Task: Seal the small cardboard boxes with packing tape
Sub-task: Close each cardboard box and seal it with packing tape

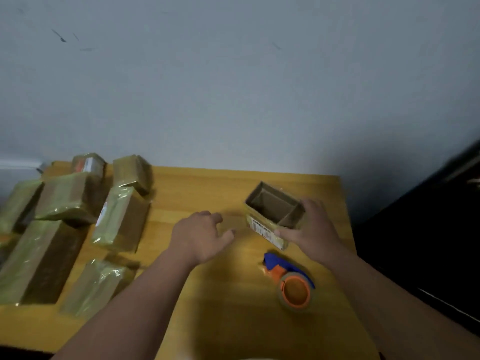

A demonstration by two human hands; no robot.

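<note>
Far left, a cluster of taped boxes (65,222) covers the left part of the yellow table (197,185), some stacked or leaning on each other, glossy tape over most faces. One at the back (89,165) shows an orange-and-white label.

Left hand (201,236) hovers mid-table, palm down, fingers loosely spread and slightly bent, holding nothing. It sits between the taped pile and the open box, apart from both. Whether the fingertips touch the tabletop cannot be told; motion blur.

Open box (274,213) stands right of centre on the table, top open, flaps not folded over, inside visible with a divider-like fold. A white printed label (263,231) is on its near side; text unreadable.

Right hand (310,227) grips the open box at its right near corner: thumb along the near labelled side, fingers curled over the right rim.

Tape dispenser (289,278) lies on the table just in front of the open box, under the right forearm line, blue handle, orange hub, roll of clear-brown tape. No hand touches it.

Grey wall (233,87) behind; dark furniture (428,229) at right.
</note>
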